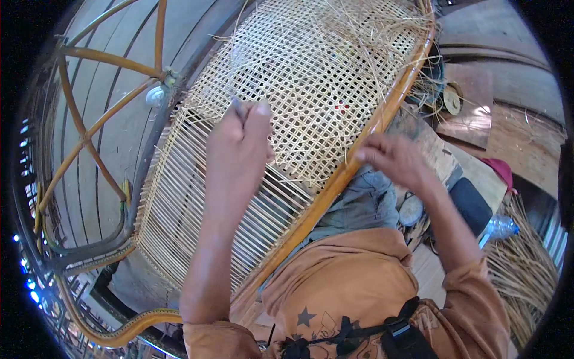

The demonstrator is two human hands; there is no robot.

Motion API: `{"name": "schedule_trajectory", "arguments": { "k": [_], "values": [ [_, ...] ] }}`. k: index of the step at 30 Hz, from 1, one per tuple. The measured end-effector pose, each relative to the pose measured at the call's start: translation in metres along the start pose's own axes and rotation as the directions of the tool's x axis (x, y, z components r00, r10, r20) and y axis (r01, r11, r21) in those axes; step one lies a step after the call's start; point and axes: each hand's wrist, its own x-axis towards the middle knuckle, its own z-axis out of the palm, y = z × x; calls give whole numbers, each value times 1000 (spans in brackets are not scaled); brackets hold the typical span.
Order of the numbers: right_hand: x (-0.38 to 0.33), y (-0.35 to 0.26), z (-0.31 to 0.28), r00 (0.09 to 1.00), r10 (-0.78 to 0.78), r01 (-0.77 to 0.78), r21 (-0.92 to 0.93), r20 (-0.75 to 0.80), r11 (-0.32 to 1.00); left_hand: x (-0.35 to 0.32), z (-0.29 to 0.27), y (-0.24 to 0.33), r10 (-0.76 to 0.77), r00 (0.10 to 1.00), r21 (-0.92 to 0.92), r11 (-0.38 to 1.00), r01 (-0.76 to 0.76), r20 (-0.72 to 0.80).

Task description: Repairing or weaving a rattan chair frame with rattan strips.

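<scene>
A woven cane panel lies slanted in front of me, inside a glossy bent rattan frame. Its far part is an open lattice; the near left part has only parallel cane strands. My left hand is closed over the border between the two, with a small dark grey tip showing beside the thumb. What that tip belongs to is hidden by the fingers. Just right of the frame's near rail, my right hand hovers with curled fingers, slightly blurred; anything it pinches is too fine to make out.
Loose cane ends tangle over the panel's far right. At left stands a rattan chair frame with crossed poles. To the right are a plastic bottle, a bundle of dry strands and a round lid-like disc.
</scene>
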Motion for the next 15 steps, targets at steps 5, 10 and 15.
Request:
{"name": "schedule_trajectory", "arguments": {
  "k": [5,10,15],
  "values": [
    [-47,-13,46,940,-340,263,606,14,751,-62,66,-21,76,986,-544,839,18,151],
    [-41,-1,14,992,0,-35,271,127,962,-65,94,-58,-171,927,-448,836,316,335],
    [-16,14,-11,964,-266,264,68,14,962,-63,113,-74,-64,931,-254,953,163,359]
  ]
}}
